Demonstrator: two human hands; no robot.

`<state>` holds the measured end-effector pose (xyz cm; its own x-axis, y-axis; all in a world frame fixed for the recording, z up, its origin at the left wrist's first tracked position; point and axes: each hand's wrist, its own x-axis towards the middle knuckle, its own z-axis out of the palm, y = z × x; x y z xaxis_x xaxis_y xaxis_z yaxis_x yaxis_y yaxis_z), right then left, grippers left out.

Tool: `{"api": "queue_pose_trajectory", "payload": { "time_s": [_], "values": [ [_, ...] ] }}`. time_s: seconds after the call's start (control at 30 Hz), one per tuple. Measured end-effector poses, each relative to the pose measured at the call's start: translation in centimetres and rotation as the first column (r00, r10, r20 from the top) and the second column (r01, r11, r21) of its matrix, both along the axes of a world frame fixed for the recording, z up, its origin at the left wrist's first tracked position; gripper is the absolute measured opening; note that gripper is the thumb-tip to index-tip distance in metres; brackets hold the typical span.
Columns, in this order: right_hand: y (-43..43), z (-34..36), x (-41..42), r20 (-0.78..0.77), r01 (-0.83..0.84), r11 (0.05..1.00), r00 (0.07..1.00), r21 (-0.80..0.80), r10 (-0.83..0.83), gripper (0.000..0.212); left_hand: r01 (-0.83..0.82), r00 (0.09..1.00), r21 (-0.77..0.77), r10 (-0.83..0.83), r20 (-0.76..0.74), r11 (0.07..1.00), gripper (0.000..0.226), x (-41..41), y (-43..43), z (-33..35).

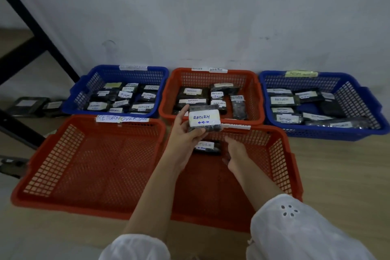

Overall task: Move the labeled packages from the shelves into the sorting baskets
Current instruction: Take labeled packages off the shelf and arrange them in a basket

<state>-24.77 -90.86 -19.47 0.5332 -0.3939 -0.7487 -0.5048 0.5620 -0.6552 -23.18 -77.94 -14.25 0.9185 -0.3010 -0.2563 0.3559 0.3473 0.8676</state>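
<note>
My left hand (183, 133) grips a dark package (204, 118) with a white label reading RETURN, held up over the far rim of the near right orange basket (280, 158). My right hand (235, 155) hangs inside that basket with loose fingers, holding nothing. Just beyond it, one more labeled package (207, 147) lies on the basket floor. The near left orange basket (52, 164), tagged RETURN OVERDUE, holds nothing.
Three baskets stand along the wall, each with several labeled packages: blue left (80, 91), orange middle (255, 95), blue right (363, 107). Two dark packages (27, 104) lie on the floor at far left beside a black shelf frame (31, 19).
</note>
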Motion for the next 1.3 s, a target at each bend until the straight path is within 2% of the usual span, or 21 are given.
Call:
{"api": "queue_pose_trajectory", "payload": {
  "time_s": [0.1, 0.2, 0.33, 0.47, 0.53, 0.63, 0.7, 0.8, 0.97, 1.1, 1.23, 1.3],
  "values": [
    [-2.5, 1.4, -0.6, 0.253, 0.079, 0.996, 0.965, -0.027, -0.070, 0.019, 0.016, 1.000, 0.020, -0.016, 0.016, 1.000, 0.076, 0.3, -3.0, 0.0],
    [-5.6, 3.3, -1.2, 0.463, 0.059, 0.992, 0.886, -0.109, -0.002, 0.029, 0.055, 0.997, 0.053, -0.058, 0.041, 0.997, 0.075, 0.6, -6.9, 0.0],
    [-10.6, 4.7, -1.6, 0.522, 0.092, 0.987, 0.853, -0.128, -0.012, 0.027, 0.122, 0.987, 0.113, -0.132, 0.086, 0.986, 0.071, 1.3, -12.8, -0.2],
    [-17.0, 4.9, -1.9, 0.458, 0.190, 0.962, 0.885, -0.196, -0.081, 0.023, 0.173, 0.942, 0.368, -0.263, 0.210, 0.914, 0.072, 1.9, -18.9, -0.4],
    [-20.6, 4.5, -1.8, 0.408, 0.260, 0.938, 0.901, -0.229, -0.150, 0.027, 0.116, 0.924, 0.511, -0.281, 0.260, 0.852, 0.071, 2.7, -21.7, -0.7],
    [-26.1, 3.5, -0.8, 0.306, 0.288, 0.915, 0.931, -0.281, -0.199, 0.027, -0.048, 0.905, 0.742, -0.285, 0.315, 0.668, 0.066, 4.6, -24.6, -1.5],
    [-29.4, 2.4, 0.2, 0.231, 0.255, 0.906, 0.956, -0.338, -0.183, 0.030, -0.076, 0.913, 0.825, -0.294, 0.284, 0.560, 0.063, 5.5, -25.8, -1.9],
    [-33.2, 0.6, 2.3, 0.126, 0.162, 0.878, 0.985, -0.451, -0.117, 0.031, -0.111, 0.920, 0.877, -0.285, 0.268, 0.468, 0.059, 6.4, -27.1, -2.4],
    [-37.3, -2.7, 5.5, -0.061, -0.017, 0.775, 0.998, -0.631, -0.028, 0.026, -0.092, 0.952, 0.920, -0.236, 0.193, 0.380, 0.063, 8.1, -28.7, -3.7],
    [-39.4, -5.5, 7.3, -0.182, -0.129, 0.743, 0.983, -0.657, 0.009, 0.025, -0.094, 0.961, 0.923, -0.207, 0.181, 0.372, 0.064, 8.9, -29.5, -4.6],
    [-39.3, -6.1, 7.9, -0.211, -0.178, 0.734, 0.976, -0.655, 0.049, 0.027, -0.129, 0.961, 0.907, -0.174, 0.214, 0.400, 0.062, 9.0, -29.8, -5.3],
    [-38.9, -5.9, 7.8, -0.242, -0.220, 0.699, 0.968, -0.681, 0.069, 0.029, -0.141, 0.959, 0.901, -0.170, 0.228, 0.411, 0.062, 8.9, -29.7, -5.6]
  ]
}}
